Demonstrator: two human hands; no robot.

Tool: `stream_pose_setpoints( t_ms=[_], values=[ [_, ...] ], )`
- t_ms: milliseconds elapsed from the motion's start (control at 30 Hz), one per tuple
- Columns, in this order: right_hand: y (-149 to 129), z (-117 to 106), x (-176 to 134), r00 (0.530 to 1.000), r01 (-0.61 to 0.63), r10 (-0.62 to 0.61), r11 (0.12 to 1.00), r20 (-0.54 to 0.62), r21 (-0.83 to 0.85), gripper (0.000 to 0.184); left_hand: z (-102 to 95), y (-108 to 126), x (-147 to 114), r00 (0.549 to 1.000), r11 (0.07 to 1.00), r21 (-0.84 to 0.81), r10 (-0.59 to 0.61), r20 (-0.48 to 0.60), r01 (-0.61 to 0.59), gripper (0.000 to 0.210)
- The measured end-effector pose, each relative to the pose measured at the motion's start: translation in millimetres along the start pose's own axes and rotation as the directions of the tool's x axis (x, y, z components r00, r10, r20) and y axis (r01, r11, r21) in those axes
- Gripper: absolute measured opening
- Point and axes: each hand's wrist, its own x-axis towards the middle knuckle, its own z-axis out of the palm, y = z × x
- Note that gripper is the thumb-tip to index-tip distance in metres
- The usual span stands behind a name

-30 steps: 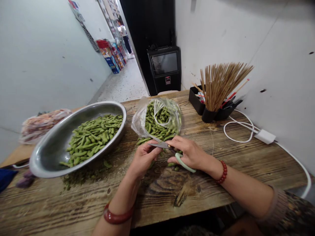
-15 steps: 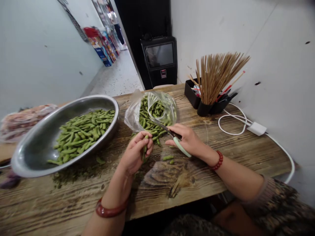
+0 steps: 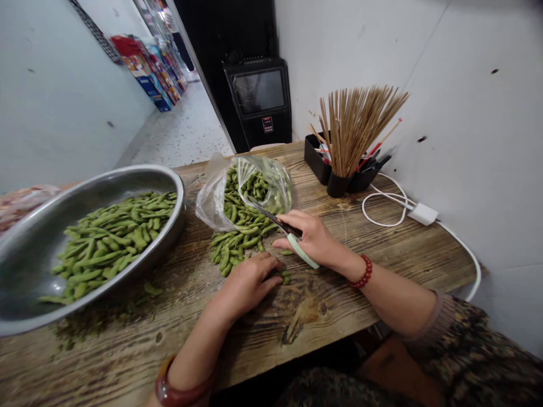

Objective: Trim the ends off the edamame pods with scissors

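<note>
My right hand [image 3: 311, 238] grips a pair of scissors [image 3: 294, 237] with pale green handles; the dark blades point up and left over the mouth of a clear plastic bag [image 3: 207, 198]. Green soybean pods [image 3: 235, 246] fill the bag and spill out onto the wood. My left hand [image 3: 250, 282] rests palm down on the table just in front of this spill, thumb apart from the bent fingers. Its fingertips are beside a loose pod [image 3: 286, 278]; whatever lies under the palm is hidden. More pods [image 3: 110, 240] are heaped in a large metal basin [image 3: 180, 195] on the left.
Small green trimmings [image 3: 85, 325] are scattered below the basin on the wooden table [image 3: 190, 328]. A black holder [image 3: 316, 161] with wooden skewers [image 3: 356, 130] stands at the back right, near a white cable and adapter [image 3: 423, 213]. Bagged pinkish food [image 3: 27, 203] lies far left.
My left hand has turned palm down and lowered to the table; the pod it held upright no longer shows. The scissors stay in my right hand. The view has shifted right.
</note>
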Motion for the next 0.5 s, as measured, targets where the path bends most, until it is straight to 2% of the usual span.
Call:
stream_pose_setpoints(
  t_ms=[67, 133, 233, 267, 333, 400, 500],
  values=[
    [0.7, 0.8, -0.7, 1.0, -0.003, 0.003, 1.0, 0.011, 0.002, 0.04, -2.0, 2.2, 0.2, 0.999, 0.999, -0.05, 0.005, -0.037, -0.007, 0.004],
    [1.6, 2.2, -1.8, 1.0, -0.005, 0.005, 1.0, 0.015, 0.0, 0.042, -7.4, 5.2, 0.2, 0.989, 0.989, -0.147, -0.027, -0.148, 0.005, 0.003],
    [1.8, 4.5, -3.5, 1.0, -0.014, 0.014, 1.0, 0.022, 0.003, 0.046, -18.5, 8.0, -2.7, 0.924, 0.914, -0.403, -0.194, -0.328, 0.049, 0.008],
    [1.3, 5.0, -4.0, 0.999, -0.015, 0.014, 1.0, 0.032, 0.007, 0.048, -21.6, 8.1, -4.4, 0.898, 0.855, -0.515, -0.274, -0.346, 0.062, 0.01],
    [-0.3, 5.6, -5.0, 0.998, -0.009, 0.009, 1.0, 0.057, 0.01, 0.053, -25.5, 7.8, -7.8, 0.853, 0.693, -0.717, -0.417, -0.314, 0.075, 0.016],
    [-2.0, 5.9, -6.1, 0.993, -0.009, 0.008, 1.0, 0.115, 0.011, 0.056, -26.5, 7.7, -9.9, 0.823, 0.555, -0.829, -0.5, -0.27, 0.065, 0.023],
    [-4.1, 6.8, -7.7, 0.98, 0.019, -0.023, 1.0, 0.197, 0.021, 0.06, -25.0, 8.5, -9.6, 0.798, 0.487, -0.873, -0.532, -0.282, 0.016, 0.027]
  ],
)
